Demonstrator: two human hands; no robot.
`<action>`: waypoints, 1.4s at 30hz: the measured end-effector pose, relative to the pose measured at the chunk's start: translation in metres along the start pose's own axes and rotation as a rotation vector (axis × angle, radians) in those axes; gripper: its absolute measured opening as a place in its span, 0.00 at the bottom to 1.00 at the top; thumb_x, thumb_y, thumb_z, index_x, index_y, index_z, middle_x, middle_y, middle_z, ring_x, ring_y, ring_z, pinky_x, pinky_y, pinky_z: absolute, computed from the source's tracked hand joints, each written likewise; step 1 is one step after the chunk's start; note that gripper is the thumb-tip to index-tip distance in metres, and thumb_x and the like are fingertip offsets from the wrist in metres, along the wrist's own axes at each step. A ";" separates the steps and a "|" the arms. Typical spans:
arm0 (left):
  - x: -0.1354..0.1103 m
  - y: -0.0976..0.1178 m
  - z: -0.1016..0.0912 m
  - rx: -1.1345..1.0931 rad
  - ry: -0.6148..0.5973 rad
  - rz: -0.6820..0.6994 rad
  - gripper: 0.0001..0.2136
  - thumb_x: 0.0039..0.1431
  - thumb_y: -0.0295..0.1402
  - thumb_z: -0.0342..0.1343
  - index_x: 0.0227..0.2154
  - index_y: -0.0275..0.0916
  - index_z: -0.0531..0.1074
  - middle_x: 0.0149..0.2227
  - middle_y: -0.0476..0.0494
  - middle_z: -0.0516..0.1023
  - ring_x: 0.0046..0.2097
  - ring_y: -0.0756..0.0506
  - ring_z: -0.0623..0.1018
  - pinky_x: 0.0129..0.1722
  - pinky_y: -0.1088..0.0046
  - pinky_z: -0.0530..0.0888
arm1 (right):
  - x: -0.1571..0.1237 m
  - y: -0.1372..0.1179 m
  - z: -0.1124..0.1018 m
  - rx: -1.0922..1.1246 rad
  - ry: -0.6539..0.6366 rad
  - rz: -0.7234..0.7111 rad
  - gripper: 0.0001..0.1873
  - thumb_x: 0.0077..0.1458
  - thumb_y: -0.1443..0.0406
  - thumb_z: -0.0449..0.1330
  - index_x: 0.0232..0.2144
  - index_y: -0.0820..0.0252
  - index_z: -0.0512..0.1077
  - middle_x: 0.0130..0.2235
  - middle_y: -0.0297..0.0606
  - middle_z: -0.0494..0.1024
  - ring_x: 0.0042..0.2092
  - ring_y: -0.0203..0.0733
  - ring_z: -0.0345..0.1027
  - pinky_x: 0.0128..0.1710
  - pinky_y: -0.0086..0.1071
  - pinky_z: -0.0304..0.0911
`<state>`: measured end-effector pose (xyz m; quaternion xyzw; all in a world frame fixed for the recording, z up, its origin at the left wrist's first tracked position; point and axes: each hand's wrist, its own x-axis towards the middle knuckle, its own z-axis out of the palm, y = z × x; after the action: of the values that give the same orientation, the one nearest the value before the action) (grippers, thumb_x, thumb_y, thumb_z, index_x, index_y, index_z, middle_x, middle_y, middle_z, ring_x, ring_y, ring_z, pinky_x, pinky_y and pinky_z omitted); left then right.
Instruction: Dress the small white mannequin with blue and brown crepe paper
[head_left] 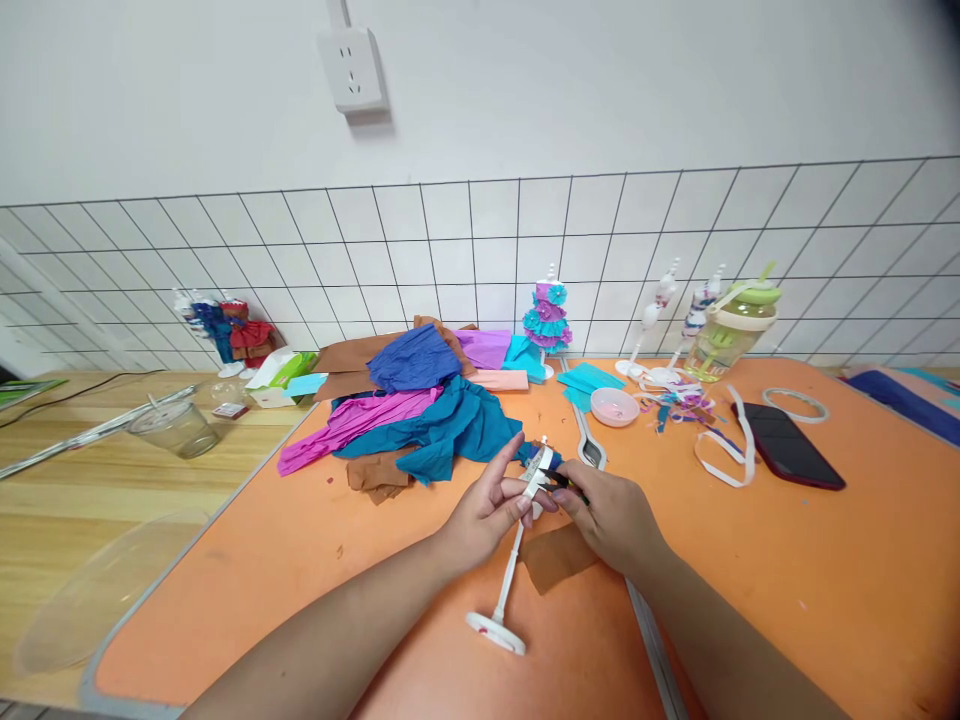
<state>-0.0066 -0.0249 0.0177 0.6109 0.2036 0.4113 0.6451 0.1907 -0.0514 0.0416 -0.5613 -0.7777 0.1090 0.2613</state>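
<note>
In the head view my left hand (491,510) pinches a white stand (511,575), its index finger raised. The stand tilts, with its round white base (495,633) toward me. Near its upper end, a white band or strip with grey print (538,470) lies at my fingers; its far side is hidden. Dark blue crumpled material (553,458) shows behind it. My right hand (611,510) closes on a small black pointed tool (553,480), mostly covered by the fingers, its tip against the band. Below the hands lies a brown paper piece (559,557).
Crumpled coloured paper (450,420) is heaped at the back left. A decorated stand (549,320), a pink bowl (615,406), paper scraps (679,405), a green-lidded bottle (735,325) and a phone (795,445) stand or lie farther right. At left is a clear cup (176,428).
</note>
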 end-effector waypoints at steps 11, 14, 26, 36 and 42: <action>-0.002 -0.005 -0.003 0.132 -0.026 -0.002 0.38 0.65 0.38 0.53 0.68 0.44 0.34 0.33 0.46 0.75 0.32 0.50 0.71 0.37 0.73 0.69 | -0.001 -0.001 0.003 -0.064 0.015 -0.025 0.16 0.64 0.56 0.49 0.32 0.53 0.73 0.28 0.31 0.79 0.29 0.37 0.72 0.24 0.28 0.48; -0.002 -0.007 -0.002 0.144 -0.032 0.014 0.38 0.65 0.38 0.52 0.68 0.45 0.33 0.33 0.46 0.75 0.32 0.50 0.71 0.36 0.72 0.69 | -0.001 -0.003 0.003 -0.090 0.014 -0.009 0.18 0.64 0.55 0.48 0.29 0.53 0.72 0.26 0.31 0.78 0.28 0.38 0.72 0.25 0.28 0.48; -0.007 0.049 -0.021 1.206 -0.134 -0.172 0.32 0.62 0.28 0.47 0.68 0.47 0.46 0.40 0.40 0.79 0.40 0.40 0.78 0.38 0.67 0.69 | -0.007 -0.001 -0.002 -0.172 0.296 -0.034 0.19 0.63 0.50 0.50 0.40 0.56 0.71 0.30 0.37 0.80 0.32 0.42 0.76 0.27 0.29 0.56; -0.017 0.051 -0.030 1.436 -0.089 -0.431 0.34 0.47 0.42 0.64 0.59 0.41 0.66 0.54 0.30 0.71 0.55 0.30 0.71 0.49 0.58 0.69 | -0.006 -0.010 0.011 -0.211 0.283 -0.067 0.27 0.62 0.43 0.46 0.38 0.56 0.72 0.28 0.37 0.79 0.30 0.42 0.74 0.27 0.30 0.55; -0.013 0.068 -0.019 1.569 0.131 -0.567 0.19 0.61 0.43 0.52 0.50 0.40 0.74 0.38 0.33 0.78 0.42 0.33 0.78 0.38 0.58 0.71 | -0.005 -0.011 0.016 -0.218 0.233 -0.079 0.25 0.61 0.44 0.48 0.38 0.56 0.73 0.29 0.37 0.79 0.31 0.42 0.74 0.27 0.30 0.55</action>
<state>-0.0482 -0.0288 0.0767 0.7832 0.6139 0.0070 0.0986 0.1741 -0.0578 0.0317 -0.5639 -0.7709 -0.0523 0.2915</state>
